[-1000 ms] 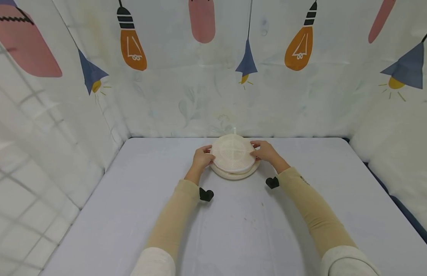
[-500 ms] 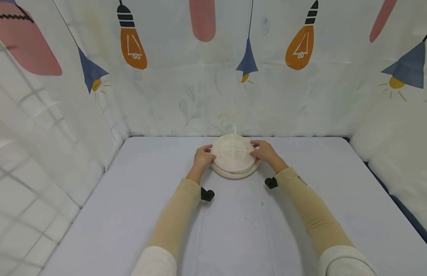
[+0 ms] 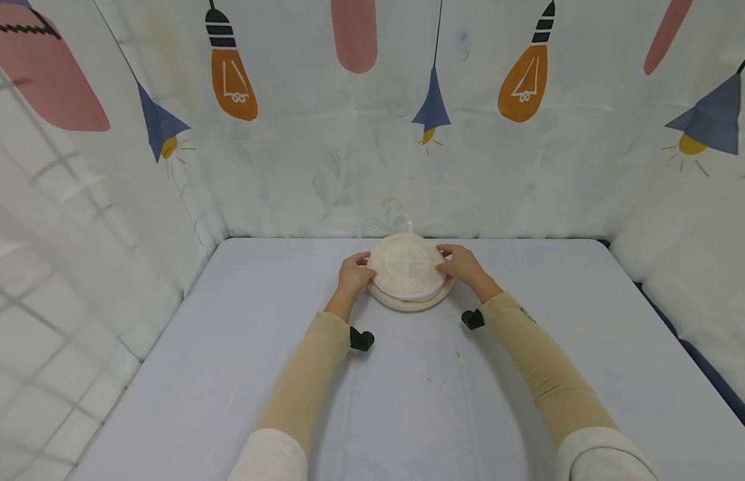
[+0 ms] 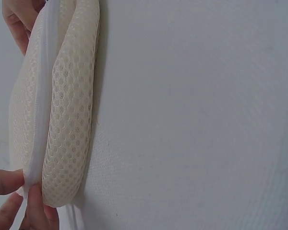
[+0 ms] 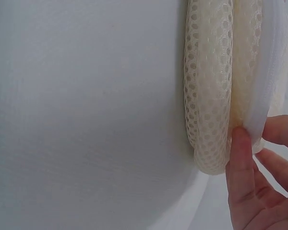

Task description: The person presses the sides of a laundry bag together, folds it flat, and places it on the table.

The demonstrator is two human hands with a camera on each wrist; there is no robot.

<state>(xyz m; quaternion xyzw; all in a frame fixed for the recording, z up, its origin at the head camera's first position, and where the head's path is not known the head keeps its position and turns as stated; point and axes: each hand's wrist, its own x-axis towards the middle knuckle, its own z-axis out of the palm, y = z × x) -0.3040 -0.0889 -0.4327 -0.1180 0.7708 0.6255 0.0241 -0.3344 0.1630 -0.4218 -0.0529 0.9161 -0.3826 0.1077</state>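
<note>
A round, cream mesh laundry bag (image 3: 407, 266) lies flattened on the table near its back edge. It has a white zip band (image 4: 44, 91) round its side and a thick padded lower rim (image 5: 209, 86). At the bag's left side, my left hand (image 3: 352, 275) pinches the edge of the upper part by the zip band. Opposite it, my right hand (image 3: 465, 265) pinches the same edge between thumb and fingers. Beneath both hands the lower rim rests on the tabletop. A small white loop (image 3: 410, 228) sticks up at the far side.
The white-covered table (image 3: 408, 401) spreads out on all sides of the bag. Behind it hangs a pale curtain (image 3: 360, 167) printed with lamps and bulbs. Small dark specks (image 3: 435, 381) mark the tabletop. Each sleeve cuff carries a black wrist piece (image 3: 361, 340).
</note>
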